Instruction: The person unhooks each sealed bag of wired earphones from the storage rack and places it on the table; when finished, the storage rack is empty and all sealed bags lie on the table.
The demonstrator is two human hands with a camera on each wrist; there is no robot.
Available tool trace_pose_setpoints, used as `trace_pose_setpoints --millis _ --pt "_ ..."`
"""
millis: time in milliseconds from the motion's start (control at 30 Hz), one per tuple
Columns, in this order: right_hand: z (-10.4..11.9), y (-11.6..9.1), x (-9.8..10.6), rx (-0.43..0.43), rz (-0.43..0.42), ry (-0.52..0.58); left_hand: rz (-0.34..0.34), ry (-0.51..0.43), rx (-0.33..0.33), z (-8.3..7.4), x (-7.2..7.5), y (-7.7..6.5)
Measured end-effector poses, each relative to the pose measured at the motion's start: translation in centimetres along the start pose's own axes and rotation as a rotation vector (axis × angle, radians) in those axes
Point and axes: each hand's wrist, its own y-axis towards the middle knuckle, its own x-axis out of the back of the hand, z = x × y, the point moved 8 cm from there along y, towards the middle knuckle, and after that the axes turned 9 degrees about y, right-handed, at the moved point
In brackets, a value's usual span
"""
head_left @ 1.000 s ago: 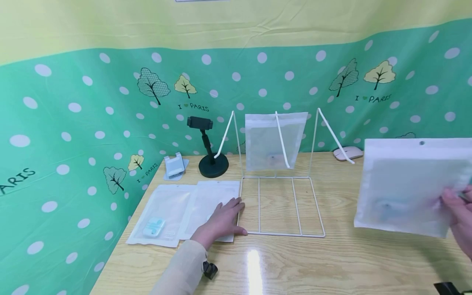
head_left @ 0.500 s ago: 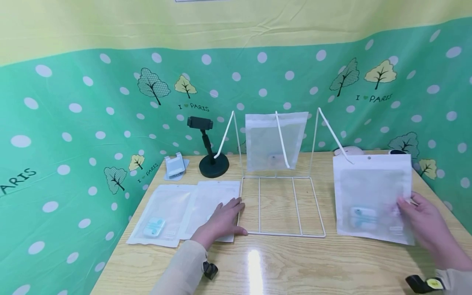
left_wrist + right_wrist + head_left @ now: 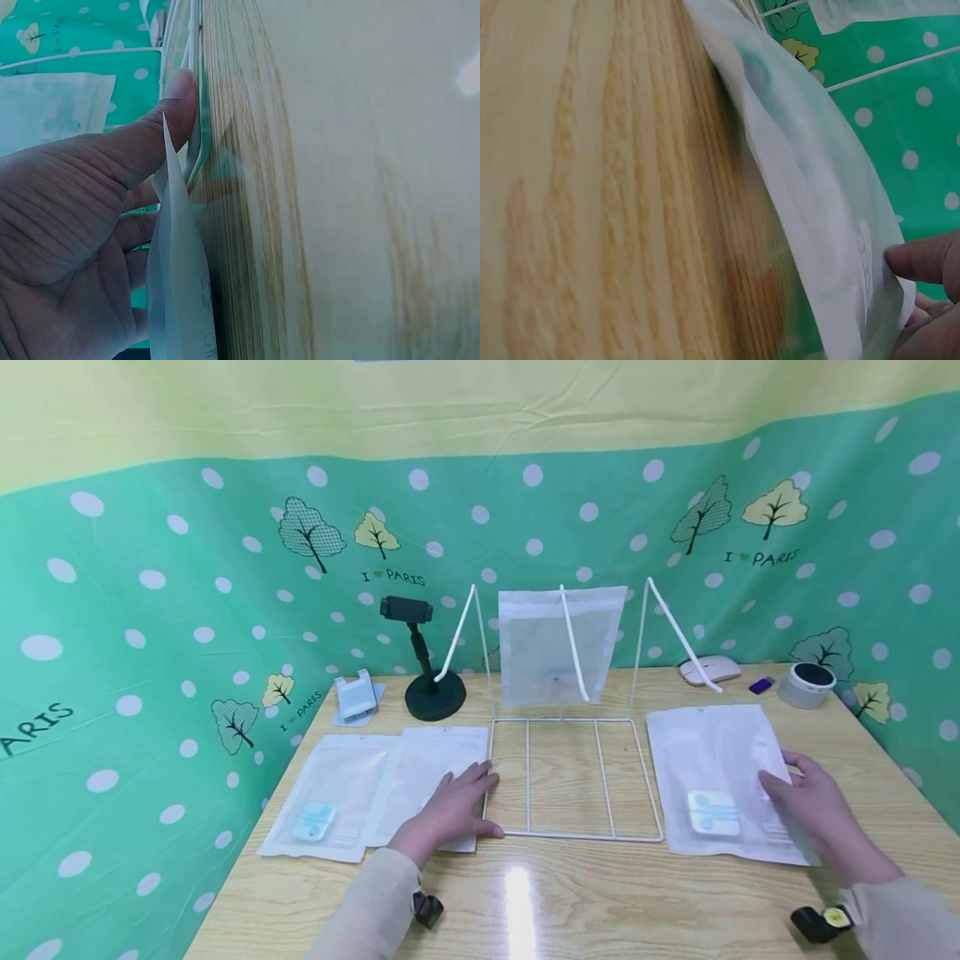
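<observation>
At the right of the head view, my right hand (image 3: 813,802) pinches the right edge of a white translucent zip bag (image 3: 723,747). Through the bag shows a square case of light-blue earphones (image 3: 713,813). In the right wrist view the thumb (image 3: 922,259) lies against the bag, whose near edge bows up from the table. My left hand (image 3: 453,810) rests with spread fingers over the left side of a white wire display rack (image 3: 577,837), thumb at its front corner. Beneath that hand lies a second zip bag (image 3: 442,747), partly hidden. Another bag (image 3: 562,643) hangs on the rack's middle hook.
A further zip bag (image 3: 352,768) with an earphone case lies at the far left. Behind it stand a grey folding stand (image 3: 356,697) and a black phone holder (image 3: 435,696). At the back right are a mouse (image 3: 710,669), a small purple item (image 3: 761,685) and a round white device (image 3: 806,685).
My right hand has brought the zip bag in from the right and lowered it onto the table beside the rack. The left hand has stayed in place.
</observation>
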Motion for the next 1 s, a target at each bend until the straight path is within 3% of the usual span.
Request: trace_pose_setpoints --millis 200,500,733,1000 --pt "-0.2 0.6 -0.6 -0.052 0.015 -0.069 0.005 -0.004 0.004 0.1 -0.1 0.0" --pt "0.8 0.4 -0.5 0.015 -0.027 -0.291 -0.002 0.003 0.002 0.1 -0.1 0.0" --pt "4.9 -0.4 -1.2 0.222 -0.111 -0.442 -0.004 0.012 0.006 0.3 0.0 -0.1" --pt "10.5 -0.7 -4.7 0.414 0.006 -0.344 0.006 -0.001 0.016 0.3 -0.3 0.1"
